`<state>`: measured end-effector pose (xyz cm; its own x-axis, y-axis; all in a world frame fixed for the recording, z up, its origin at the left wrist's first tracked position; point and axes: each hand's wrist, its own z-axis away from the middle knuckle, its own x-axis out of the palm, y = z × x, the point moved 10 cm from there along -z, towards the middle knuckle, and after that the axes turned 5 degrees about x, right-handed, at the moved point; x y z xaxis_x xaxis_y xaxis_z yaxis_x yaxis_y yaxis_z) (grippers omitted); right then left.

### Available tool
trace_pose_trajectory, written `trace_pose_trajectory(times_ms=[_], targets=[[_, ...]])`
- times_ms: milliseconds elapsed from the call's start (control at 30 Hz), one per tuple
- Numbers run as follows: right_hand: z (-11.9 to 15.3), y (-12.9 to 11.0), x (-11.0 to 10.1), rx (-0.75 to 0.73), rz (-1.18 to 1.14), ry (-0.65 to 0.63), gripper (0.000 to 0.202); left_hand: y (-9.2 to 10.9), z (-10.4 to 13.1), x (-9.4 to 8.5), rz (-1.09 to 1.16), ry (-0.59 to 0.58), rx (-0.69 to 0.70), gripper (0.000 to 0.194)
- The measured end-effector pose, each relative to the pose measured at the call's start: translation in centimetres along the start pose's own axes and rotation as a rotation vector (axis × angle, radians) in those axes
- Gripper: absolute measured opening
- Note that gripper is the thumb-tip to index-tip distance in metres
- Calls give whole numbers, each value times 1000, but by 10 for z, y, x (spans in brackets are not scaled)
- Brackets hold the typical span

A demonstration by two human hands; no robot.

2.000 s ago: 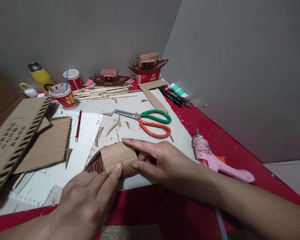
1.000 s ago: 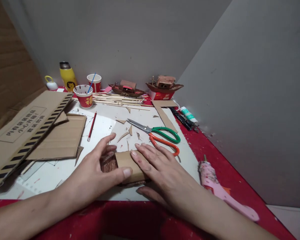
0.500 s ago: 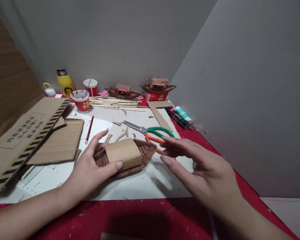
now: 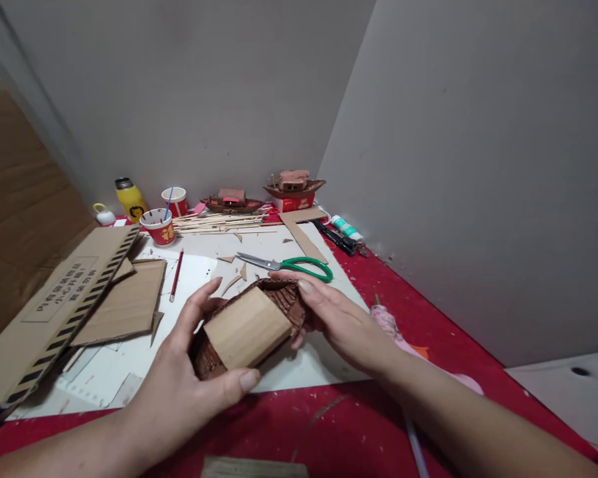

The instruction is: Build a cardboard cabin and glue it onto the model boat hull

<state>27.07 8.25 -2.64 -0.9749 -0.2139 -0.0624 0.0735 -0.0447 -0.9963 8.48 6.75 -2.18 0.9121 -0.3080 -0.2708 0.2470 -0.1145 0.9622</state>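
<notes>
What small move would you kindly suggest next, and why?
With the left hand and right hand gripping opposite ends of the brown model boat, perhaps press the near edge of the curved tan cardboard cover gently with the left thumb, which lies beside it.

The roof [image 4: 246, 328] is matt, fairly smooth cardboard; the brown hull [image 4: 210, 358] looks ridged and slightly glossy. The scissors [image 4: 274, 264] combine shiny metal blades with a glossy plastic handle. Sticks [image 4: 219, 223] are bare, matt wood. The pink plastic glue gun [image 4: 386, 322] has a rough, crusted barrel; the wall [image 4: 204, 86] looks matt.
</notes>
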Motion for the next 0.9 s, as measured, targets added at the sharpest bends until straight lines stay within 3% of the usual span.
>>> trace_pose_trajectory(times_ms=[133, 233, 333, 433, 500, 633, 800, 833, 900], targets=[[-4, -5, -6, 16, -54, -37, 45, -2, -1, 13, 434, -93, -176, 66], [-5, -4, -6, 21, -84, -49, 43, -8, -1, 41, 775, -231, -379, 63], [-3, 1, 7, 38, -24, -133, 43, -11, 2, 69, 905, -376, -489, 59], [-2, 6, 19, 52, 31, -197, 45, -10, 8, 91, 978, -528, -554, 71], [-2, 6, 21, 44, 50, -196, 46, -10, 10, 97, 998, -570, -573, 76], [-4, 1, 15, 10, 79, -143, 50, -12, 0, 94, 1003, -485, -528, 70], [9, -30, -30, -198, 64, 317, 41, -30, -14, 73, 885, -248, -493, 57], [15, -35, -34, -229, 61, 370, 36, -33, -16, 69, 863, -211, -484, 55], [22, -41, -27, -231, 92, 357, 31, -38, -18, 66, 846, -185, -470, 53]])
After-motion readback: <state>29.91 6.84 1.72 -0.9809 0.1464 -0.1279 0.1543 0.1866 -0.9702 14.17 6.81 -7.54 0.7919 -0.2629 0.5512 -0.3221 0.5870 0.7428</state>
